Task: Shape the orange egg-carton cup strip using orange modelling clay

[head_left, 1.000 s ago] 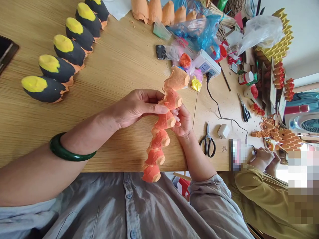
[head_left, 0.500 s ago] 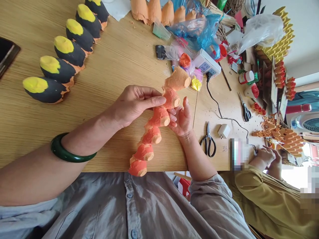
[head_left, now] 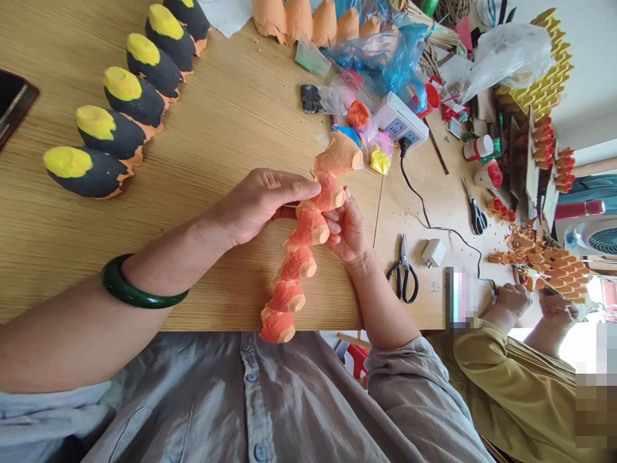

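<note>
L. hand (head_left: 260,202): pinching orange-red, cone-cupped, pulp-like strip (head_left: 311,225)
R. hand (head_left: 353,230): gripping too
Thin joints (head_left: 290,245): poss. tear if overbent

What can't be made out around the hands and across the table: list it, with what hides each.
All in the head view:
Left hand: some fingertips, behind the orange cup strip.
Right hand: where it meets the strip, behind its cups.
Dark device: cut off by the left edge.
Black-and-yellow cups: farthest one cropped by the top edge.
Tabletop mark: too small to read.
</note>
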Demonstrator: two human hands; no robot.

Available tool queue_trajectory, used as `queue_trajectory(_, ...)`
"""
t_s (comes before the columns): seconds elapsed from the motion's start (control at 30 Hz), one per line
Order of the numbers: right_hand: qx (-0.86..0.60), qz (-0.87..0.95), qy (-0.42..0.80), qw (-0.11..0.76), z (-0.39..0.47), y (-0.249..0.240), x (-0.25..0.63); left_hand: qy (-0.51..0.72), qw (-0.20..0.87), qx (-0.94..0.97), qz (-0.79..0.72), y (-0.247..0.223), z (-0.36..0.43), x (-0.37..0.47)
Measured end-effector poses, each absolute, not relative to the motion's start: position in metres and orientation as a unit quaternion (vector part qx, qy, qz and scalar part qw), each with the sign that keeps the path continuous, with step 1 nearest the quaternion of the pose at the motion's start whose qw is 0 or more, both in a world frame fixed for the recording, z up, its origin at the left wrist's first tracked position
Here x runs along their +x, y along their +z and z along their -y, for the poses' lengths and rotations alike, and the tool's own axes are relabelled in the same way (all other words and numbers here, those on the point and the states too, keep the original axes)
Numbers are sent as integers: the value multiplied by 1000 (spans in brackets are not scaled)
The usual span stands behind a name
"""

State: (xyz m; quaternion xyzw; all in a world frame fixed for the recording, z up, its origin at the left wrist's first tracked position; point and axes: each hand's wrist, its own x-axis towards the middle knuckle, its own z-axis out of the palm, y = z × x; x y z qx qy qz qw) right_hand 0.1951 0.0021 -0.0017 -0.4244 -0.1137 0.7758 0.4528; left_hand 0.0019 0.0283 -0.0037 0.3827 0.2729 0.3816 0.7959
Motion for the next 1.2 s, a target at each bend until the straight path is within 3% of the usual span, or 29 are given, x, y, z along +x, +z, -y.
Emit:
queue_trajectory(0.17, -439, 102, 770, 452, -2, -2, 193, 430, 716, 469, -288, -6, -29, 3)
queue_trajectory(0.37, -445, 81, 764, 459, -4, -2, 192, 438, 710, 460, -304, -4, -27, 6)
queue_trajectory(0.73, -445, 47, 757, 476, -5, -1, 191, 343, 839, 329, -265, -10, -32, -1)
queue_trajectory(0.97, -458, 56, 756, 465, -6, -5, 194, 349, 824, 363, -261, -5, -34, -3)
queue_trajectory(1.2, -467, 73, 755, 455, -5, -6, 196, 414, 741, 436, -299, -1, -30, 0)
